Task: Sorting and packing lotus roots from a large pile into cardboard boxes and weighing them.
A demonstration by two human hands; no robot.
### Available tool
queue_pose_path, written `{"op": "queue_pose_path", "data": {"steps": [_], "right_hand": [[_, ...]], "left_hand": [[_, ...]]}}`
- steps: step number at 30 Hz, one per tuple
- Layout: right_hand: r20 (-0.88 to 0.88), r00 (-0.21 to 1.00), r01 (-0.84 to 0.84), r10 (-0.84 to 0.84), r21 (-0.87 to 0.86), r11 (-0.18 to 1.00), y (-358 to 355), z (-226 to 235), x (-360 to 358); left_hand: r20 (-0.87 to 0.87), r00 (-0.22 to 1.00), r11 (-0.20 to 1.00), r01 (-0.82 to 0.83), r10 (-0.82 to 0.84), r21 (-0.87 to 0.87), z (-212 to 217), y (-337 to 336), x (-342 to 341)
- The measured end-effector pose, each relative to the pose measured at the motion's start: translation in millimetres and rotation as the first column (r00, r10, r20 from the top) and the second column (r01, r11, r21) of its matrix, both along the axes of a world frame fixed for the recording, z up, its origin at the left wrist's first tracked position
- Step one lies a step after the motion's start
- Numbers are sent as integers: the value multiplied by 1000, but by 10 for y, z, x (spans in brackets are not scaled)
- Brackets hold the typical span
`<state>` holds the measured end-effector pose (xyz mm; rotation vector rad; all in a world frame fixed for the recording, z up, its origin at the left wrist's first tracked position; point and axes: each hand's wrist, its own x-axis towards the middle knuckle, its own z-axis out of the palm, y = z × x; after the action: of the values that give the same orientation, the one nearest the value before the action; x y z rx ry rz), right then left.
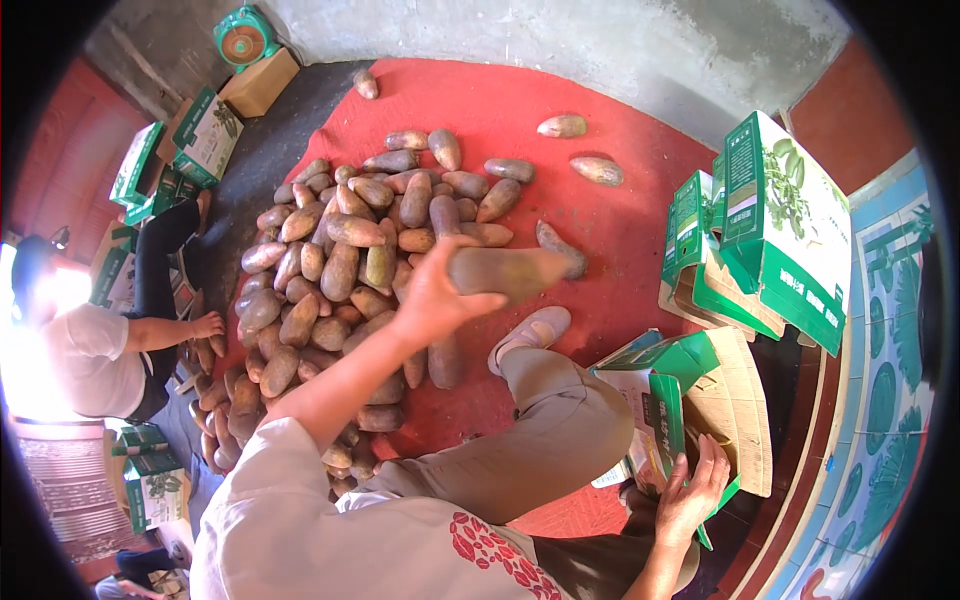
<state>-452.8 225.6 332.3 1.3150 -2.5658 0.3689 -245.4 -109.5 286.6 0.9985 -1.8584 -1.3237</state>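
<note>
Above the near side of a large heap of brownish gourds, my left hand is closed round one long brown gourd. That gourd is held level, its paler end to the right, and is slightly blurred. At the lower right, my right hand grips the near edge of an open green carton, its fingers bent at the rim. The carton's flaps stand up and show bare cardboard inside. What lies inside it is mostly hidden.
A red mat lies under the heap, with a few loose gourds farther right. Green-and-white cartons stand at the right by a tiled wall. At left a person sits beside the heap. A green fan rests on a brown box.
</note>
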Motion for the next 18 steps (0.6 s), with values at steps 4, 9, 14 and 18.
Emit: {"op": "queue_pose_path", "data": {"steps": [4,9,14,18], "right_hand": [[110,993,34,-37,29,999,240,-260,-110],[270,959,69,-82,57,996,251,-284,-90],[247,967,60,-63,18,998,246,-320,-85],[256,965,49,-56,32,998,237,-290,-70]], "left_hand": [[-123,958,964,250,-260,-92,425,456,-633],[-140,836,836,491,-531,-244,606,1050,-1352],[-75,712,698,653,-698,-293,497,1608,-1937],[312,607,573,794,-731,-200,467,1939,-2244]]}}
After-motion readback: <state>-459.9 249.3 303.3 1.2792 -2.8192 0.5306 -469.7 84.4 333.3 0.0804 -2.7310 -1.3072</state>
